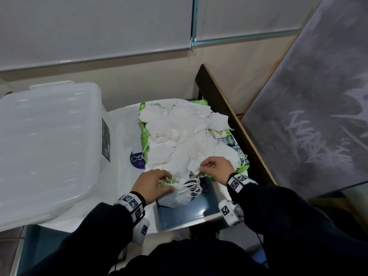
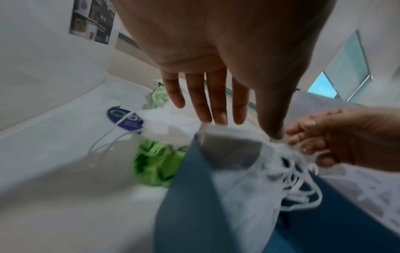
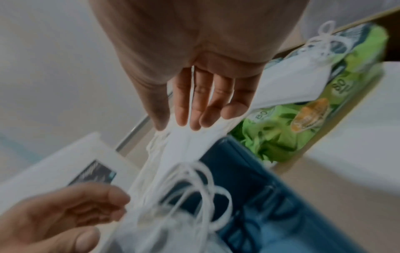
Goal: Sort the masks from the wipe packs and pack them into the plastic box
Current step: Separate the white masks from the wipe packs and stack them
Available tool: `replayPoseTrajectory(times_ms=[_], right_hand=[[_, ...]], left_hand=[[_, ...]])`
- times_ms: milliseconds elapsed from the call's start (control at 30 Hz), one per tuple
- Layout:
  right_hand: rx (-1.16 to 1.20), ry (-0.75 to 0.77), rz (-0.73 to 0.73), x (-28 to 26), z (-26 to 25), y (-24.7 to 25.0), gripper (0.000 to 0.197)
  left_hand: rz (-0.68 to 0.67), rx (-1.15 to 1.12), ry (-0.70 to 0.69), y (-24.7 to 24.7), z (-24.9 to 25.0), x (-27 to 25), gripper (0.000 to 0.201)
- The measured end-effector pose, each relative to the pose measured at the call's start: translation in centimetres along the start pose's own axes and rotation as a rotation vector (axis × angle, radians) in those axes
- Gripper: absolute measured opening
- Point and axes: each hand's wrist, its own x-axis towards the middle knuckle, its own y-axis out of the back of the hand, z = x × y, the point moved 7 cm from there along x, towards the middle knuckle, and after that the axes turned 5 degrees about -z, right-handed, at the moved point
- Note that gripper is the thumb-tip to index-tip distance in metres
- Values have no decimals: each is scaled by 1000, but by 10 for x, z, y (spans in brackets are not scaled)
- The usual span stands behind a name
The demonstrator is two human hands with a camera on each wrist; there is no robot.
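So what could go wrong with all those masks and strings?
The ear loops are tangled where the left hand holds a bunch of masks, so lifting one may drag others along. The right hand pulls a mask off the pile, which lies on the wipe packs; a snagged loop might tug a pack too. The box looks closed, so full hands may struggle to open it.

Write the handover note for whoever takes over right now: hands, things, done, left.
Left hand: holds a bunch of masks over the blue tray.
Right hand: pinches a mask at the near edge of the pile.
Pile lies tangled on the green wipe packs.
Plastic box stands left, lid on.
Done: a few masks gathered.
Left: most of the pile, then packing into the box.
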Motion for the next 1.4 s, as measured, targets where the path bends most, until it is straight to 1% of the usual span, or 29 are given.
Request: replayPoseTrajectory(times_ms=[100, 200, 267, 333, 400, 467, 500, 533, 567, 600, 667, 767, 800, 833, 900, 933, 967, 1000, 1033, 1100, 1133, 1167, 1233, 1267, 1333, 1367, 1400], right_hand=[[96, -82, 132, 10, 21, 40, 6], [63, -163, 270, 23, 46, 77, 14], [-17, -197, 300, 33, 55, 93, 25], [-206, -208, 257, 46, 59, 100, 41], [-419, -229, 136, 58, 61, 97, 63], [-520, -246, 19, 66, 63, 90, 81], [-584, -238, -14, 69, 64, 87, 83], [-653, -222, -28, 71, 64, 86, 81], [-698, -201, -31, 74, 67, 86, 77], [-695, -183, -29, 77, 70, 88, 73], [-548, -164, -34, 83, 81, 95, 68], [-324, -127, -89, 92, 98, 108, 69], [-277, -108, -118, 93, 100, 112, 65], [-237, -86, -139, 95, 103, 116, 56], [-144, -49, -150, 98, 109, 124, 31], [-77, -40, -155, 100, 111, 128, 22], [2, -36, -165, 103, 115, 129, 18], [81, -43, -176, 105, 116, 131, 16], [147, -49, -183, 107, 115, 133, 14], [206, -72, -177, 110, 114, 136, 5], [227, -82, -171, 111, 112, 138, 7], [251, -85, -161, 113, 111, 138, 11], [307, -66, -120, 115, 102, 140, 10], [344, -54, -95, 115, 96, 142, 9], [425, -30, -61, 113, 82, 144, 5], [461, -15, -69, 112, 72, 144, 3], [493, -8, -89, 109, 63, 142, 7]], left_hand=[[54, -22, -74, 18, 29, 22, 27], [25, -11, -153, 19, 71, 51, 23], [-29, 38, -201, 10, 100, 73, 24], [-85, 116, -223, -3, 127, 98, 28], [-157, 196, -218, -22, 147, 124, 37], [-273, 260, -178, -46, 156, 146, 52], [-334, 293, -155, -58, 155, 155, 61], [-377, 342, -137, -67, 153, 163, 70], [-394, 405, -120, -73, 148, 169, 78], [-388, 462, -105, -75, 144, 174, 86], [-351, 536, -64, -75, 135, 180, 96], [-324, 654, -38, -76, 133, 185, 95], [-329, 682, -37, -76, 134, 185, 92], [-341, 712, -41, -77, 136, 186, 84], [-356, 788, -70, -79, 144, 185, 57], [-354, 814, -76, -77, 150, 184, 42], [-341, 813, -64, -73, 154, 184, 31], [-316, 777, -36, -66, 156, 183, 26], [-269, 718, -5, -55, 158, 182, 29], [-96, 511, 66, -26, 156, 179, 39], [6, 348, 117, -10, 152, 174, 40], [110, 155, 168, 6, 146, 167, 35], [305, -204, 247, 29, 137, 153, 16], [363, -338, 287, 35, 134, 148, 15], [409, -516, 320, 40, 133, 144, 26], [421, -594, 321, 41, 133, 143, 30], [438, -666, 327, 41, 134, 142, 32]])
